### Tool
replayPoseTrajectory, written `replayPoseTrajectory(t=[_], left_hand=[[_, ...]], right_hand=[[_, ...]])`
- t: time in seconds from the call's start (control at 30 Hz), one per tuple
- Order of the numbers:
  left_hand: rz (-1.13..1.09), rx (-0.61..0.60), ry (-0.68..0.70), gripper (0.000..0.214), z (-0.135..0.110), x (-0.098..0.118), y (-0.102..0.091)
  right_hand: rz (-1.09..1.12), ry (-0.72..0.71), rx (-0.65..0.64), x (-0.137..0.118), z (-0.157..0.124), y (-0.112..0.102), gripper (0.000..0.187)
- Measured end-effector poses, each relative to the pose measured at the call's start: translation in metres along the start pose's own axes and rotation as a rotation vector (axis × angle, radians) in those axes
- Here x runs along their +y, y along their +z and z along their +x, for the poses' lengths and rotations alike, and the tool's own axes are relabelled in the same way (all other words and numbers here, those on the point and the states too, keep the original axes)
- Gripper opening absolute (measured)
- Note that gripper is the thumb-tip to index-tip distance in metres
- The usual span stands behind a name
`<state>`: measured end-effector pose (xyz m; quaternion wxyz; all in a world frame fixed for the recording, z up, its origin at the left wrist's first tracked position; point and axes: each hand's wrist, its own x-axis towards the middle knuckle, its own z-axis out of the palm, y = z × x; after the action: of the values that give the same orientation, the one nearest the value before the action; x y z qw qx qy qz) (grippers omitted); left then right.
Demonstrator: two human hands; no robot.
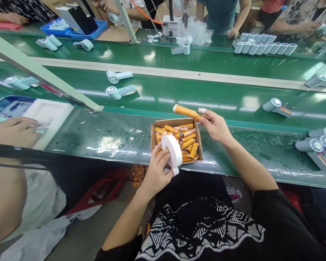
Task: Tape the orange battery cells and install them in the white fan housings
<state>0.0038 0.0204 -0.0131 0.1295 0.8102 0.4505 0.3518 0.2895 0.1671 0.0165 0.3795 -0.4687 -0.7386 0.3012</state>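
Observation:
My left hand (157,170) grips a white roll of tape (173,150) at the near edge of the bench, just in front of a small cardboard box (153,135). The box holds several orange cylindrical cells (186,140). My right hand (215,125) is raised above the box's far right corner and pinches one orange cell (185,111) by its end, the cell pointing left and lying level. A white wrap shows on one fingertip of that hand.
Beyond the box runs a green conveyor belt (163,96) carrying pale blue handheld fan bodies (118,91). More fan parts (319,145) lie at the right. A neighbouring person's hand (15,131) rests at the left by a white foam tray (50,114). Other people stand across the far belt.

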Motion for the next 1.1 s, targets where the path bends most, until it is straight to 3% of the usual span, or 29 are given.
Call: replayPoseTrajectory(t=[0.07, 0.13, 0.23, 0.4, 0.6, 0.7, 0.87, 1.1], left_hand=[[0.001, 0.006, 0.007, 0.045, 0.001, 0.0, 0.0], [-0.005, 0.025, 0.009, 0.044, 0.002, 0.0, 0.001], [-0.014, 0.051, 0.011, 0.042, 0.003, 0.0, 0.003], [0.005, 0.023, 0.005, 0.042, 0.003, 0.002, 0.002], [0.125, 0.052, 0.07, 0.04, 0.009, 0.005, -0.002], [0.199, 0.063, 0.104, 0.045, 0.013, 0.007, -0.005], [0.226, 0.027, 0.131, 0.046, 0.016, 0.007, -0.007], [0.277, -0.014, 0.122, 0.055, 0.02, 0.011, -0.003]], right_hand=[[0.157, 0.053, -0.078, -0.002, -0.002, 0.001, 0.059], [0.1, 0.05, -0.119, -0.006, -0.004, 0.0, 0.057], [0.096, 0.051, -0.068, -0.01, -0.004, 0.0, 0.044], [0.496, 0.11, 0.069, -0.016, -0.001, 0.002, 0.051], [0.886, 0.39, -0.125, -0.035, -0.012, 0.001, 0.078], [0.915, 0.381, -0.146, -0.042, -0.018, -0.001, 0.089], [0.857, 0.24, -0.018, -0.043, -0.025, -0.003, 0.092], [0.827, 0.282, 0.136, -0.05, -0.05, 0.004, 0.059]])
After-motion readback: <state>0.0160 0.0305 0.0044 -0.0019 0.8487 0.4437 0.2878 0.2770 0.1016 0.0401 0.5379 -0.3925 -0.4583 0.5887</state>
